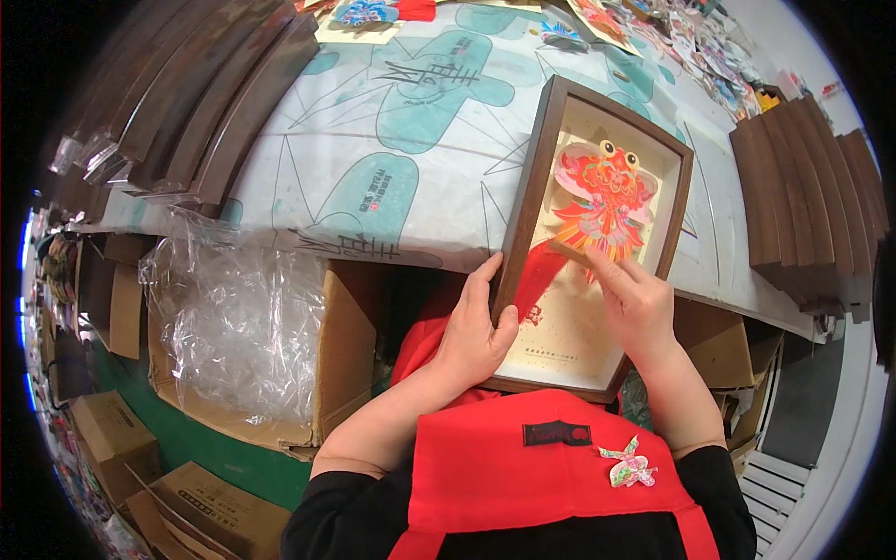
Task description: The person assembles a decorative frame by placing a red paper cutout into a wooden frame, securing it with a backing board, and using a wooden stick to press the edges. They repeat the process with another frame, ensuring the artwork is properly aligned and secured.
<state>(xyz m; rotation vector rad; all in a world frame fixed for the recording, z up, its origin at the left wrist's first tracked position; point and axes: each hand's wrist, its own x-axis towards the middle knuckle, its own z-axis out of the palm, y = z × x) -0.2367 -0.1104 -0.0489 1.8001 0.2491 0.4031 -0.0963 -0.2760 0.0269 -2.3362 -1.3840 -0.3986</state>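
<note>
A dark brown wooden picture frame point(519, 201) leans tilted between the table edge and my red apron. On its cream backing sits a red and orange goldfish ornament point(607, 182) with bulging yellow eyes and a fanned tail. My left hand point(481, 331) grips the frame's left side near the lower corner, thumb on the front. Over the lower half of the frame, my right hand point(635, 303) pinches a short flat brown piece point(571, 250) just below the fish's tail. A red strip point(541, 271) shows inside the frame's left side; cloth or reflection, I cannot tell.
Stacked brown frames point(224, 121) stand at the table's left, and more frames point(803, 187) at its right. A printed plastic sheet point(392, 103) covers the table. Under it, a cardboard box point(345, 345) holds crumpled clear film point(247, 327). Colourful ornaments point(700, 56) lie at the back right.
</note>
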